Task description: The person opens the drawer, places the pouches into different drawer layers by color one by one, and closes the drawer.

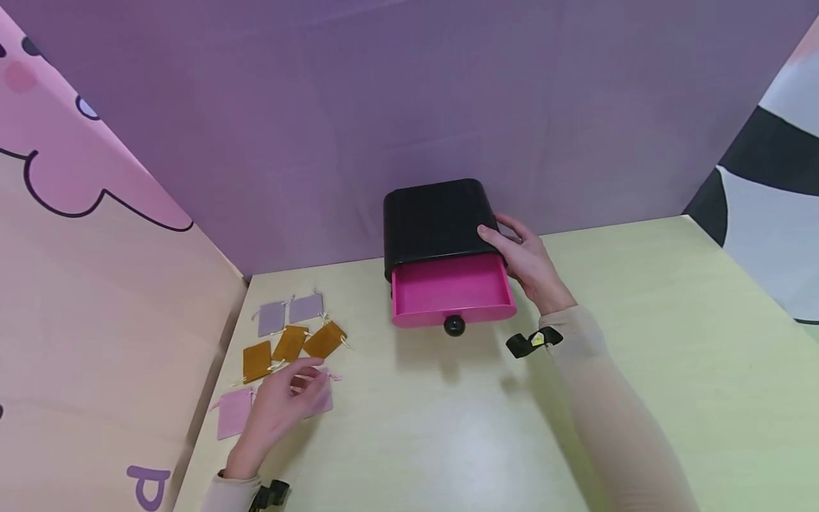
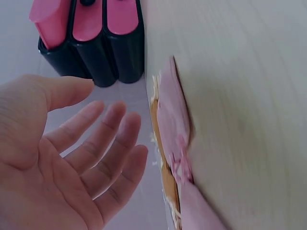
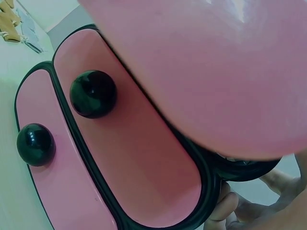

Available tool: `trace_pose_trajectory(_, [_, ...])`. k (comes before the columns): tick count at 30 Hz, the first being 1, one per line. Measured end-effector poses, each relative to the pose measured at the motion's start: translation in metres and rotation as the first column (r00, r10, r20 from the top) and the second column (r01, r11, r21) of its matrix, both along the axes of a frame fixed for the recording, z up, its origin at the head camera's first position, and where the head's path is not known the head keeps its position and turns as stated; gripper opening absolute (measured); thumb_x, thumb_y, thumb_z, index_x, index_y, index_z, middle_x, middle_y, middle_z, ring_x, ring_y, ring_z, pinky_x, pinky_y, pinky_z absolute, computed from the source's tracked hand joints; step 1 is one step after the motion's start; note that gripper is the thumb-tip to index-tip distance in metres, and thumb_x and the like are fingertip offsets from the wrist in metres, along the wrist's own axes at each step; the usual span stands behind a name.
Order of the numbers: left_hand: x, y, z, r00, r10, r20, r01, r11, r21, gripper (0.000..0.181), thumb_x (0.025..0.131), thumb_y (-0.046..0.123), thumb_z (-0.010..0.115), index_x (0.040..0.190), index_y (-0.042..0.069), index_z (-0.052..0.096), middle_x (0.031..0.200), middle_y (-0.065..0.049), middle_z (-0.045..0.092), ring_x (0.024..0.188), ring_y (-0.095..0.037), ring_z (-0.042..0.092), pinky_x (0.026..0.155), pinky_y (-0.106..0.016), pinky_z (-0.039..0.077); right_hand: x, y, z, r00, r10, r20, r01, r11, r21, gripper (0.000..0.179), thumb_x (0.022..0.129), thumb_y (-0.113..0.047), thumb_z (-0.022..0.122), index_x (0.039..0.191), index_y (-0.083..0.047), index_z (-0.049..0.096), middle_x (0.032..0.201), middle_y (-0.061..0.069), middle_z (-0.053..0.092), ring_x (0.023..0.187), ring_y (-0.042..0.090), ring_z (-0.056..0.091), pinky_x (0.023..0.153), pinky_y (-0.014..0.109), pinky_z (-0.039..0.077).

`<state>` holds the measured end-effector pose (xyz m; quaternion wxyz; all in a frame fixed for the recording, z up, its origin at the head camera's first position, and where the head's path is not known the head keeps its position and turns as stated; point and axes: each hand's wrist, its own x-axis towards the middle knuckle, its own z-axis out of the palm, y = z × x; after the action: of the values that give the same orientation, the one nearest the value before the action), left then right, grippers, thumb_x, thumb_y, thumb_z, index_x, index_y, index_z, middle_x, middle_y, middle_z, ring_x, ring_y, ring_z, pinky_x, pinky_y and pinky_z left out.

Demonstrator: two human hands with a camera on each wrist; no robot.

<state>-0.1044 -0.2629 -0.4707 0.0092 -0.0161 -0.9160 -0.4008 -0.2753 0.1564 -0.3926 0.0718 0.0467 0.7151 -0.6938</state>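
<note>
A black mini drawer cabinet (image 1: 441, 217) stands against the back wall. Its top pink drawer (image 1: 451, 284) is pulled out, with bare pink inside and a round black knob (image 1: 454, 326) in front. Two lower drawers (image 3: 129, 143) are closed in the right wrist view. My right hand (image 1: 527, 263) grips the cabinet's right side, thumb on top. Over the small drawstring pouches at the left, my left hand (image 1: 288, 402) hovers with relaxed, loosely bent fingers; its palm is bare in the left wrist view. It partly hides a pink pouch (image 1: 325, 404).
Another pink pouch (image 1: 234, 412) lies at the left. Brown pouches (image 1: 257, 361) and two greyish-purple pouches (image 1: 306, 307) lie farther back. A purple wall (image 1: 320, 142) rises behind the pale wooden table (image 1: 409, 427), with a patterned panel (image 1: 115, 284) at its left.
</note>
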Motion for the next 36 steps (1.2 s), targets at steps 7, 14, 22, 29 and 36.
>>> trace_pose_trajectory(7, [0.001,-0.013,0.003,0.999,0.013,0.043,-0.009,0.997,-0.082,0.035,0.098,0.016,0.078,0.132,0.01,0.073,0.114,-0.006,0.078,0.1,-0.02,0.075,0.09,-0.034,0.062,0.0,0.0,0.001,1.0,-0.003,-0.015,0.003,1.0,0.01,0.086,0.097,-0.056,0.071,0.168,-0.027,0.032,0.168,0.012,0.043,0.136,0.025,0.058,0.095,0.024,0.053])
trace_pose_trajectory(14, [0.007,-0.017,-0.001,0.997,-0.013,0.077,0.019,0.996,-0.087,0.043,0.09,0.008,0.084,0.131,0.013,0.073,0.114,-0.003,0.079,0.096,-0.014,0.073,0.085,-0.026,0.06,-0.001,-0.003,-0.001,1.0,0.022,-0.016,-0.022,0.999,0.026,0.086,0.098,-0.055,0.07,0.169,-0.026,0.031,0.167,0.013,0.044,0.13,0.025,0.06,0.089,0.022,0.055])
trace_pose_trajectory(22, [0.009,-0.016,-0.009,0.998,-0.041,0.05,0.051,0.977,-0.207,0.042,0.088,0.009,0.085,0.128,0.016,0.076,0.111,0.002,0.079,0.091,-0.011,0.072,0.082,-0.028,0.059,-0.001,-0.005,0.0,1.0,0.023,-0.011,-0.023,1.0,0.006,0.086,0.097,-0.055,0.072,0.168,-0.027,0.033,0.167,0.012,0.046,0.118,0.014,0.065,0.084,0.019,0.056])
trace_pose_trajectory(29, [0.003,-0.006,-0.008,0.996,-0.059,0.061,0.074,0.958,-0.278,0.042,0.086,0.005,0.086,0.126,0.014,0.078,0.102,0.004,0.077,0.088,-0.009,0.066,0.079,-0.028,0.056,0.001,0.003,0.001,1.0,0.013,-0.002,-0.013,1.0,0.027,0.087,0.097,-0.058,0.07,0.169,-0.03,0.03,0.17,0.01,0.041,0.118,0.013,0.063,0.082,0.018,0.056])
trace_pose_trajectory(36, [0.003,0.001,-0.009,0.994,-0.043,0.101,0.074,0.942,-0.326,0.033,0.086,0.007,0.086,0.119,0.014,0.081,0.092,0.006,0.073,0.084,-0.008,0.063,0.076,-0.029,0.054,0.003,0.007,-0.006,1.0,0.024,0.005,-0.024,0.999,0.029,0.088,0.097,-0.058,0.07,0.17,-0.03,0.029,0.171,0.008,0.039,0.122,0.015,0.063,0.086,0.019,0.055])
